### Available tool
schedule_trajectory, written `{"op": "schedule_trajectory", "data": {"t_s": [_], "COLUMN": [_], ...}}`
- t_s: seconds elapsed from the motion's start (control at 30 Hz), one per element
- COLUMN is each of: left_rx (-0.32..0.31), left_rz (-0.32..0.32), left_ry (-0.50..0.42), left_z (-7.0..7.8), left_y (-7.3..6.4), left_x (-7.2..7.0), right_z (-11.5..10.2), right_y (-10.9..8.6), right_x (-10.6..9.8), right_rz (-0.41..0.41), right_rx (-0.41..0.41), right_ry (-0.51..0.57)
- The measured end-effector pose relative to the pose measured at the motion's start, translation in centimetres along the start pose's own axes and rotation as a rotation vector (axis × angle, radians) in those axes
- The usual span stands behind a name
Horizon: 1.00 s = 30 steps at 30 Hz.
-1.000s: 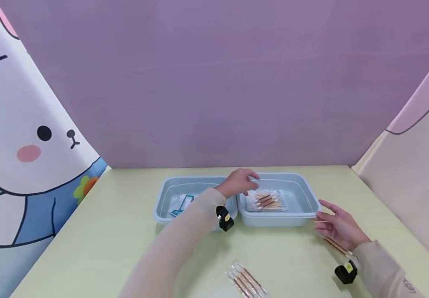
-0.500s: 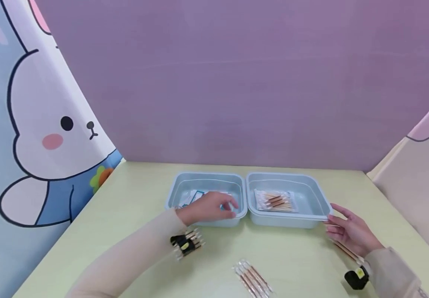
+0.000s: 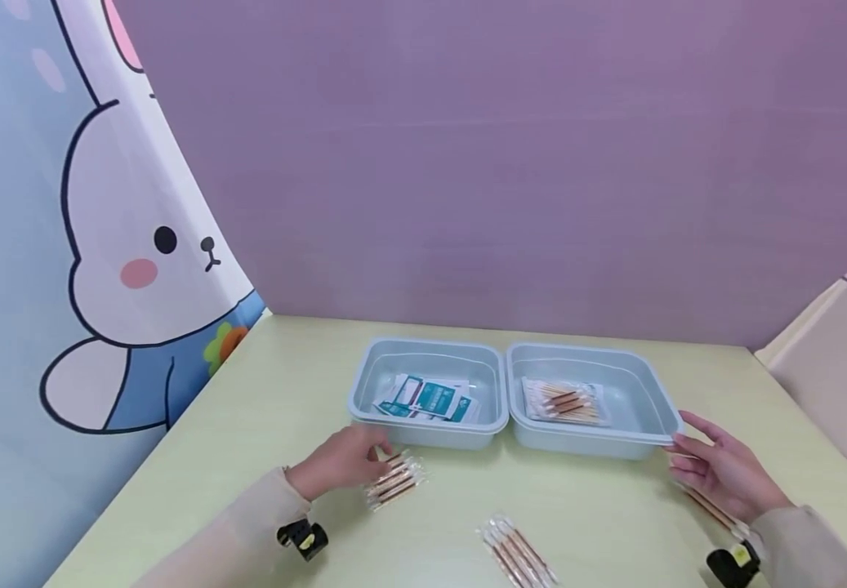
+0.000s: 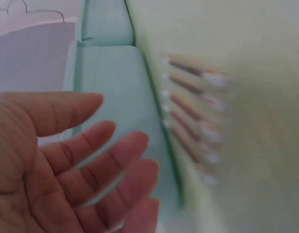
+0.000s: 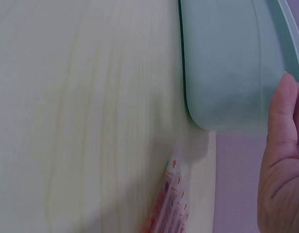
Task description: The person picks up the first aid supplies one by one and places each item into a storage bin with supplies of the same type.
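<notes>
I see the swab packet (image 3: 397, 480) at 4 o'clock, just off my nearer, empty, loose-fingered left hand (image 3: 342, 461), sticks (image 3: 397, 492) running 8-to-2; right hand (image 3: 733, 475) touches right bin (image 3: 588, 441), grip unclear.

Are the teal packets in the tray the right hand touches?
No, the teal packets lie in the left tray; the right hand touches the right tray.

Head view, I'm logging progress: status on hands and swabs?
Left hand beside cotton swab packet, not gripping. Right hand touching right tray. Packet on table, nothing visibly blocking.
</notes>
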<state>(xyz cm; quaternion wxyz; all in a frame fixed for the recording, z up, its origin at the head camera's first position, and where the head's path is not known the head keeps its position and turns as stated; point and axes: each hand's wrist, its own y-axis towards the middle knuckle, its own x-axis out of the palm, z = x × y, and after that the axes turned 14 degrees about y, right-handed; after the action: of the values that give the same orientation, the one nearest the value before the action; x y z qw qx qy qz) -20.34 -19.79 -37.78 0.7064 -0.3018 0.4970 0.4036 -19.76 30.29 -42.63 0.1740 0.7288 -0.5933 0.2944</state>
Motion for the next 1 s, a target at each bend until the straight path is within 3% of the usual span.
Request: {"op": "schedule_trajectory", "data": {"t_s": [0.17, 0.27, 0.43, 0.73, 1.0], "left_rx": [-0.15, -0.195, -0.216, -0.276, -0.273], "left_rz": [-0.02, -0.039, -0.049, -0.11, -0.157], "left_ry": [0.078, 0.09, 0.102, 0.205, 0.18], "left_z": [-0.6, -0.8, -0.9, -1.1, -1.2], "left_y": [-0.2, -0.2, 0.0, 0.2, 0.1], "left_x": [0.9, 1.3, 1.7, 2.2, 1.6], "right_z": [0.0, 0.0, 0.0, 0.3, 0.2], "right_y": [0.0, 0.0, 0.0, -0.3, -0.2], "right_x": [-0.2, -0.3, -0.3, -0.4, -0.2], "right_rz": [-0.011, -0.018, -0.02, -0.047, -0.039], "right_rx": [-0.006, -0.013, -0.009, -0.014, -0.021], "right_ry": [0.009, 0.009, 0.013, 0.029, 0.006]}}
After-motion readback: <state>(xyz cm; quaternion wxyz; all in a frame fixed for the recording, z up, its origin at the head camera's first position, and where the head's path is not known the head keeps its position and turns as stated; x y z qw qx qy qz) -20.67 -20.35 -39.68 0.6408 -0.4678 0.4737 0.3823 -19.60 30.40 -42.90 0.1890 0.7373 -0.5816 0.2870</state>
